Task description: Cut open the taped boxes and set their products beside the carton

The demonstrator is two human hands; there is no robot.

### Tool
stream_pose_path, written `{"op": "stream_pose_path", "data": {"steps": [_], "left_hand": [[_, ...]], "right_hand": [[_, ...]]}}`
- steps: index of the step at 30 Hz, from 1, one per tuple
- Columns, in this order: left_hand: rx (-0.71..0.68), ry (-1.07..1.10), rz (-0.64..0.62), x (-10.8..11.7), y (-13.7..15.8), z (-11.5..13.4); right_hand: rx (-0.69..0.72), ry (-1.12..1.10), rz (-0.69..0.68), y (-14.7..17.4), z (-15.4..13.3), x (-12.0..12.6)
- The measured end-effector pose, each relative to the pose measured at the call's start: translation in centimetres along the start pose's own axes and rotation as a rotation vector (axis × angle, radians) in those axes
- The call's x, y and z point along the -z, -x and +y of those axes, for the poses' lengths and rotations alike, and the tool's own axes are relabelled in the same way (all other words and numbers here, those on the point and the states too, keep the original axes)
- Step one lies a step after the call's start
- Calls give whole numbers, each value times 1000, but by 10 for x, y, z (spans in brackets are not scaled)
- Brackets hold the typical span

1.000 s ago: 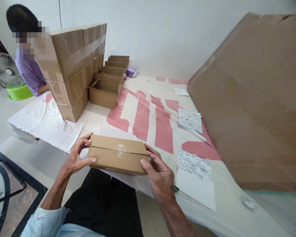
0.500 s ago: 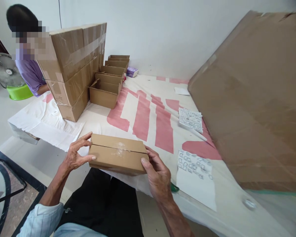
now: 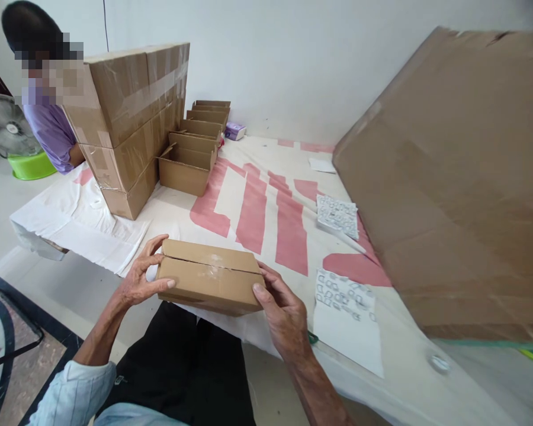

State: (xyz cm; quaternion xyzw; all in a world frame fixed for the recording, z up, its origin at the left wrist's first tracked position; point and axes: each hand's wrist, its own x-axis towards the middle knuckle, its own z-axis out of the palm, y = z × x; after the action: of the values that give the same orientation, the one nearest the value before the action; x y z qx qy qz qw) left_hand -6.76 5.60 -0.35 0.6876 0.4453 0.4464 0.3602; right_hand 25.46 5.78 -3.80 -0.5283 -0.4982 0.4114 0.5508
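A small closed cardboard box (image 3: 208,284) is between my hands at the table's front edge, over my lap. Its two top flaps meet along a seam, with a short piece of clear tape across the middle. My left hand (image 3: 142,277) grips the left end, thumb on the top and fingers at the far corner. On the right end, my right hand (image 3: 282,310) is closed with its thumb at the top edge and its fingers behind. A sheet with sketched shapes (image 3: 349,322) lies to the right of that hand, and a green object (image 3: 312,338) is partly hidden beside it.
Stacked taped cartons (image 3: 128,124) rise at the left, beside a row of open boxes (image 3: 186,168). A large cardboard carton (image 3: 462,177) blocks the right side. A stack of printed sheets (image 3: 337,216) lies on the cloth-covered table (image 3: 257,272). Another person (image 3: 48,127) sits behind the cartons.
The view has shifted slightly, so the surroundings appear a little further left. Both hands keep their hold on the box, which stays nearly in place.
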Motion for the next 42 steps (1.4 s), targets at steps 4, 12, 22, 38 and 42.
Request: {"op": "stream_pose_path", "data": {"steps": [4,12,22,38,42], "left_hand": [[-14,-19,63,-1,4,-1],[-74,-21,160,1,16,-10],[-92,28,210,-1,21,-15],[-52,-16,196,-2,19,-12],[-58,-50,194,-2,20,-12]], "right_hand": [[13,42,2,-9,8,23],[279,904,-160,-4,71,86],[312,808,-5,-15,37,70],[259,502,-731,-64,-124,-14],[286,567,-775,-72,-132,-19]]}}
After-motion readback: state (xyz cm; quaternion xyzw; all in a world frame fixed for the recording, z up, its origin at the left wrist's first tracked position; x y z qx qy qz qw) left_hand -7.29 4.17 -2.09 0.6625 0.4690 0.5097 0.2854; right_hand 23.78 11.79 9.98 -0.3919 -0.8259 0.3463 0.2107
